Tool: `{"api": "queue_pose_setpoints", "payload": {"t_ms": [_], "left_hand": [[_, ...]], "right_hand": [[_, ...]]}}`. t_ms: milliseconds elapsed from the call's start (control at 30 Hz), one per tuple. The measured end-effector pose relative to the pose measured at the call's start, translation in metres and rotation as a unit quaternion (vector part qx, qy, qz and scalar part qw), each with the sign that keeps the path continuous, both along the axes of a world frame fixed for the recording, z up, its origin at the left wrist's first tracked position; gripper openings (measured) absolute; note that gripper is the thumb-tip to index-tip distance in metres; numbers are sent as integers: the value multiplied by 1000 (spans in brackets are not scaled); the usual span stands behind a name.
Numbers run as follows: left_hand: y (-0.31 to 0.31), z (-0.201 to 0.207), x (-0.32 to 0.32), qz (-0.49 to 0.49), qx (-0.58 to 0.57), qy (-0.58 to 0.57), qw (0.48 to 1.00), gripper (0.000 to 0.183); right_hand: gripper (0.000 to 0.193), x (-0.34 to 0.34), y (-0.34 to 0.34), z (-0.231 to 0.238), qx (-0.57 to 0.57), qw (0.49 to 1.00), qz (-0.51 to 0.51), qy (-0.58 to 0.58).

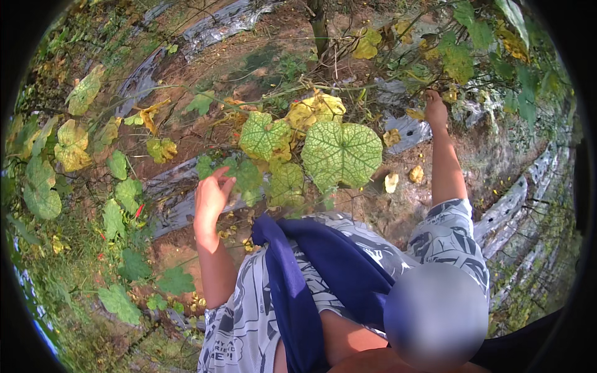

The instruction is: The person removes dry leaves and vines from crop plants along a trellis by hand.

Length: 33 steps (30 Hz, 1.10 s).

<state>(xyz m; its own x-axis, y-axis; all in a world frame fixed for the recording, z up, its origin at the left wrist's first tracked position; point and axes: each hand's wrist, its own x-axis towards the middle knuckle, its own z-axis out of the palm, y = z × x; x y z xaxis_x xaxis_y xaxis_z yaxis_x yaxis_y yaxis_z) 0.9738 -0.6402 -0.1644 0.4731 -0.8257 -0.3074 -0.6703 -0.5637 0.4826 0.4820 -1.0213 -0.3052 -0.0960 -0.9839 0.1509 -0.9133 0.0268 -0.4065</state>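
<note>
My left hand (213,194) is raised beside a green lobed leaf (247,180), its index finger and thumb apart and nothing visible between them. Farther out to the right, my right hand (436,110) reaches up into the vines with its fingers curled closed. Whatever those fingers grip is hidden or too small to make out. Between the hands hang a broad green leaf with pale veins (342,154), a mottled yellow-green leaf (265,135) and a yellowed leaf (317,110). Some yellowing leaves (459,62) hang just above my right hand.
Grey plastic mulch sheets (404,133) lie in strips over brown soil. A thin upright trunk (318,28) stands at the far middle. Leafy vines (127,193) with small red fruits crowd the left side. Dry yellow leaves (416,174) lie on the ground. A dark blue cloth (298,286) hangs at my front.
</note>
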Motion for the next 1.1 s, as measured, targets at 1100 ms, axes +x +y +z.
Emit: {"api": "queue_pose_setpoints", "payload": {"t_ms": [1100], "left_hand": [[35, -15, -15, 17, 35, 20, 999, 44]], "right_hand": [[41, 164, -141, 80, 145, 910, 156, -356]]}}
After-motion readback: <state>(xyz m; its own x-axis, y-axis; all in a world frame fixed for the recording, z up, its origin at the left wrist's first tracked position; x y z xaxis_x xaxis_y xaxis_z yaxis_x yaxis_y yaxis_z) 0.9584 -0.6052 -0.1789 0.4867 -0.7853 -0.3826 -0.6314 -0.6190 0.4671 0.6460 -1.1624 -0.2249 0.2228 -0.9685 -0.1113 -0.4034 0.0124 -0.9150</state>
